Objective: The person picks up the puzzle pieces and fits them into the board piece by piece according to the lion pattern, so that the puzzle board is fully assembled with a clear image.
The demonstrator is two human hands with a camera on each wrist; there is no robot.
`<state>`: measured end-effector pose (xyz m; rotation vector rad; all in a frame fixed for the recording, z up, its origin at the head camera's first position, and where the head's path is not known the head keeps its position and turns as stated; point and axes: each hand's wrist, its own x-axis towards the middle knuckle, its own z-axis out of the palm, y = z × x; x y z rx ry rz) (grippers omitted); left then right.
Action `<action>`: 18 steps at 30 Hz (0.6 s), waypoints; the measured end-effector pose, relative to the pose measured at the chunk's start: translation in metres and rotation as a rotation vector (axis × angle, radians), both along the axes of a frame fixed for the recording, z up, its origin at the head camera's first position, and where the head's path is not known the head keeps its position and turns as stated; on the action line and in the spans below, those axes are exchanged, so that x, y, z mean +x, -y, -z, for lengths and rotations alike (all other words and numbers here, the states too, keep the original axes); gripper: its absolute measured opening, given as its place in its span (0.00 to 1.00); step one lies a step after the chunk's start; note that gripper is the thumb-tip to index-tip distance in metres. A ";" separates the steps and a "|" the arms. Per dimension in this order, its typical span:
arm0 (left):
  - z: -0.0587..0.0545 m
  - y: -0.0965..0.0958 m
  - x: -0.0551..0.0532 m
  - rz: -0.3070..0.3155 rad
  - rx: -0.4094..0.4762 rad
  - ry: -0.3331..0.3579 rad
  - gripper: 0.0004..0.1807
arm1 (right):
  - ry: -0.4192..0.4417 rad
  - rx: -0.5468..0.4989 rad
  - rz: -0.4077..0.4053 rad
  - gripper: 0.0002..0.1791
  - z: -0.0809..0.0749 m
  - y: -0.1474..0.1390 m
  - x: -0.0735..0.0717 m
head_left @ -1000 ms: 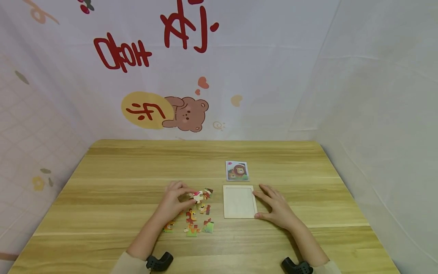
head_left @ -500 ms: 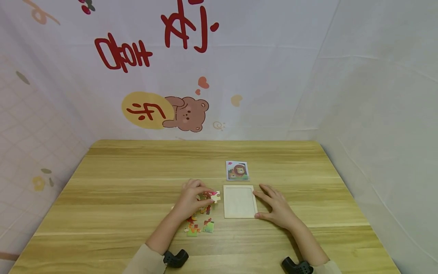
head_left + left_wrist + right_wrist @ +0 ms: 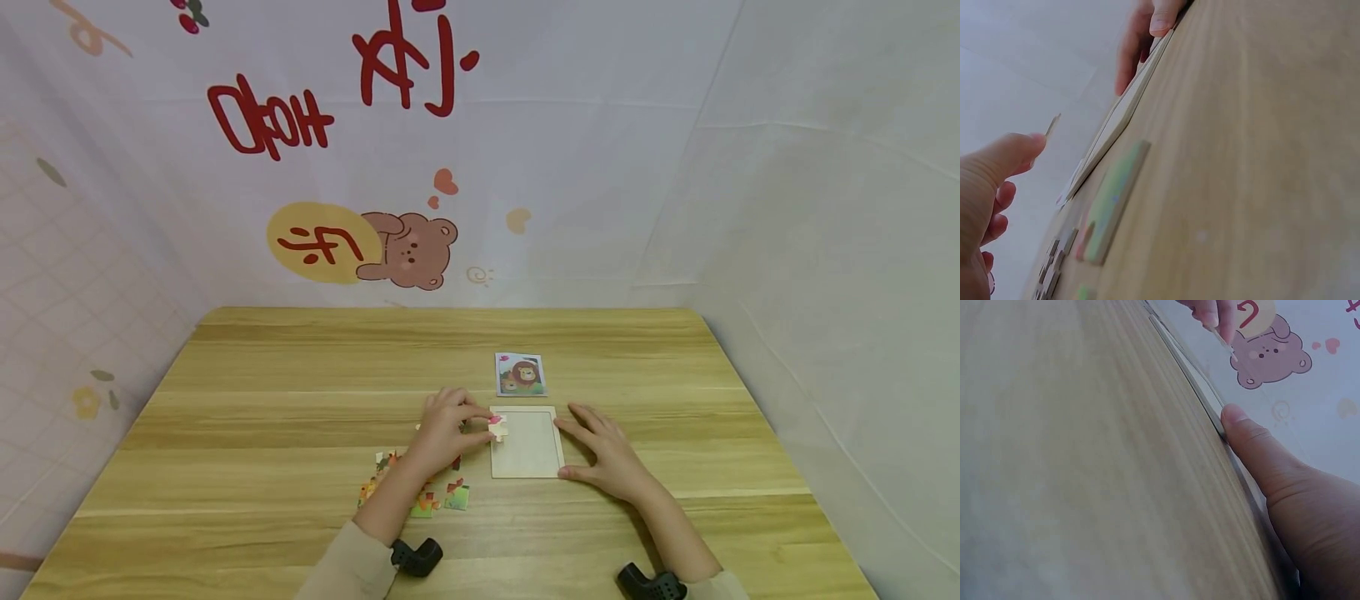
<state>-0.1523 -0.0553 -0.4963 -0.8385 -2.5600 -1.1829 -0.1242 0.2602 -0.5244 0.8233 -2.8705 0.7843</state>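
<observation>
While left hand point(image 3: 448, 427) pinches puzzle piece point(image 3: 500, 427), tray point(image 3: 529, 452) lies touching right hand point(image 3: 606, 454).

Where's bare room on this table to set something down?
The table is bare left of the loose puzzle pieces, right of the right hand, and behind the lion card. Crowded: the middle, where the left hand pinches one piece over the tray, the right hand touches the tray's edge, and pieces flank the left forearm.
</observation>
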 end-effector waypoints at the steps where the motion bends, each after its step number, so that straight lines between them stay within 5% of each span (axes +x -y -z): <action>1: 0.000 -0.002 -0.001 -0.005 -0.004 0.000 0.13 | 0.002 0.000 -0.001 0.44 0.000 0.000 0.000; 18: 0.004 -0.019 -0.012 -0.068 -0.173 0.053 0.14 | -0.030 -0.010 -0.013 0.44 0.001 -0.001 0.000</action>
